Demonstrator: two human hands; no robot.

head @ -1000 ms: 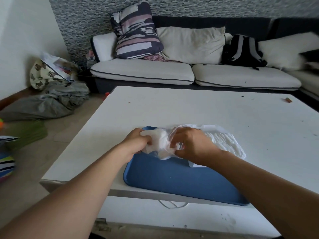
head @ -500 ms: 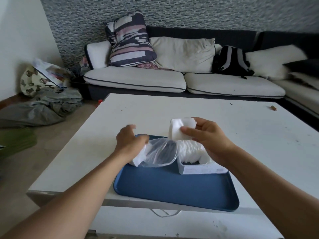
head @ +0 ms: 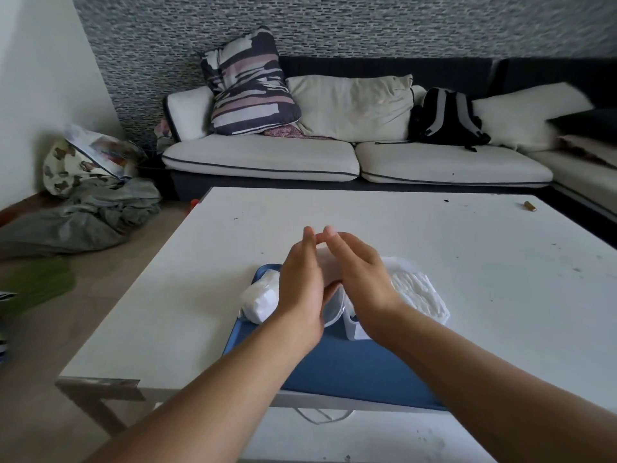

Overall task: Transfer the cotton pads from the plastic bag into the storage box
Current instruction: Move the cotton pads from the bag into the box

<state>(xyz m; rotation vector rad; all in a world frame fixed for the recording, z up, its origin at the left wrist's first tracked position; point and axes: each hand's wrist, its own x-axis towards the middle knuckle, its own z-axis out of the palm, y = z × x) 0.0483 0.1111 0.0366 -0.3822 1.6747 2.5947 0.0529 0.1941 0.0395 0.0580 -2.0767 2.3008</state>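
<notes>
Cotton pads (head: 329,269), head view: small stack pressed between flat palms above blue tray (head: 350,369); left hand (head: 300,289) and right hand (head: 362,279) straight-fingered, sandwiching it; soft, light, likely to fan; best held by flat faces; storage box (head: 355,327) just below, plastic bag (head: 258,300) left.

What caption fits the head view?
Both hands, left hand and right hand, press a cotton pad stack above the blue tray.

White table (head: 417,235) before cushioned sofa (head: 334,158), grey mosaic wall (head: 367,25) behind.
</notes>
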